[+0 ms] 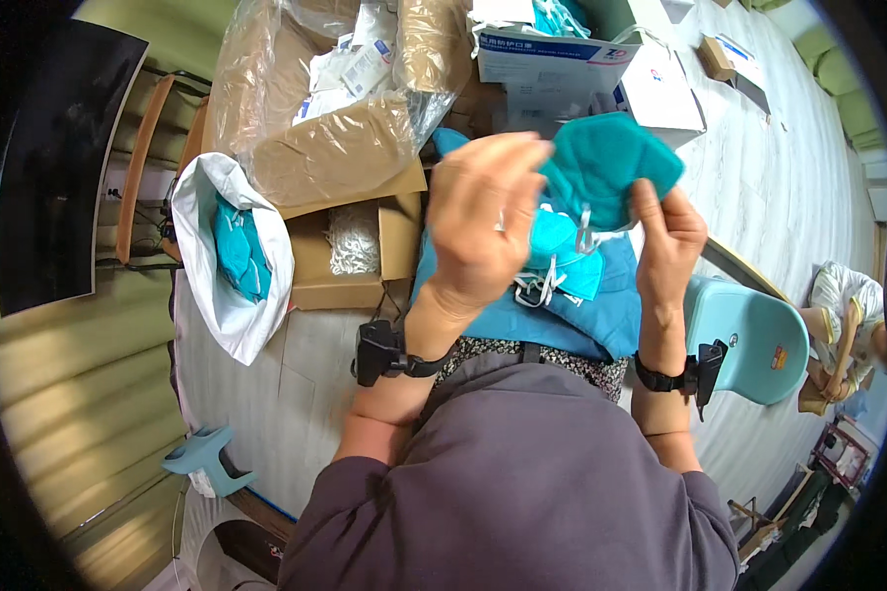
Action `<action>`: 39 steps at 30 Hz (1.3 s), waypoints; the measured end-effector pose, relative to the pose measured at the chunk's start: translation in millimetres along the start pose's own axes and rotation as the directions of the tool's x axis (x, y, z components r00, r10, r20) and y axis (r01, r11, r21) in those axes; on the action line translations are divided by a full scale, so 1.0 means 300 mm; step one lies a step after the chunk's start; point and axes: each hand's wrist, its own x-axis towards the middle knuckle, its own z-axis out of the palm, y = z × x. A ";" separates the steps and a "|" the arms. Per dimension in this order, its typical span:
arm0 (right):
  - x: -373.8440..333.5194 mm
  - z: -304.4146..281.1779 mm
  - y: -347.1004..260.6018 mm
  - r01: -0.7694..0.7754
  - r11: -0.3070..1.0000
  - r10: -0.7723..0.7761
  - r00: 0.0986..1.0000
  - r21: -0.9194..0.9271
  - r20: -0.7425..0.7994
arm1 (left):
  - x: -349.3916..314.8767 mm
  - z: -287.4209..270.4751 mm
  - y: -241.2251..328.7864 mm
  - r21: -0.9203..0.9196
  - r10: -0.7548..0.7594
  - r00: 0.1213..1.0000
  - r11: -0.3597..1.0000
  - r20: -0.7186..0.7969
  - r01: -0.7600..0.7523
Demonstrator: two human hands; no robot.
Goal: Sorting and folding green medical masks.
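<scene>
My right hand point(672, 234) pinches a teal cup-shaped face mask point(616, 163) between thumb and fingers at its right edge. A white strap loop point(583, 236) hangs from the mask's lower edge. My left hand point(483, 212) is raised to the left of the mask, its curled fingers smeared by motion, so whether it holds anything cannot be told. Below the hands, several teal masks with white straps point(570, 261) lie in a pile on a blue cloth point(601, 320) over my lap.
On the left, a white bag point(195, 202) holds teal masks, beside a brown carton point(335, 294) of white straps. A plastic-wrapped carton point(325, 148) with small packets and a white-and-blue box point(552, 67) stand ahead. To the right are a light-blue stool point(749, 335) and another person point(843, 315).
</scene>
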 end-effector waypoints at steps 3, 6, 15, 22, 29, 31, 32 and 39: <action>0.035 -0.022 -0.006 -0.023 0.977 0.037 0.997 0.214 -0.064 | -0.057 -0.003 0.009 -0.198 -0.407 0.913 0.894 0.020 0.402; 0.043 -0.039 -0.003 -0.055 0.958 0.058 0.998 0.280 -0.001 | -0.083 0.030 0.029 -0.271 -0.388 0.907 0.866 0.164 0.419; -0.012 0.032 0.008 -0.156 0.947 0.165 0.986 0.280 -0.010 | -0.125 0.136 0.072 -0.628 -0.673 0.530 0.124 0.515 0.768; -0.036 0.049 0.057 -0.174 0.965 0.181 0.983 0.197 -0.017 | -0.156 0.152 0.036 -0.587 -0.683 0.588 0.281 0.434 0.759; -0.042 0.079 0.053 -0.069 0.997 0.071 0.988 0.022 -0.140 | -0.177 0.144 0.067 -0.531 -0.537 0.520 0.151 0.664 0.834; 0.002 -0.009 0.082 -0.092 0.996 0.089 0.963 0.001 -0.255 | -0.147 0.081 0.071 -0.479 -0.430 0.457 0.063 0.779 0.876; 0.036 -0.017 0.067 -0.062 0.997 0.074 0.948 0.049 -0.309 | -0.123 0.037 0.069 -0.624 -0.378 0.574 -0.012 0.726 0.781; 0.000 -0.071 0.204 -0.170 0.984 0.160 0.975 -0.060 -0.152 | -0.032 -0.099 0.008 -0.903 -0.323 0.845 -0.204 0.427 0.378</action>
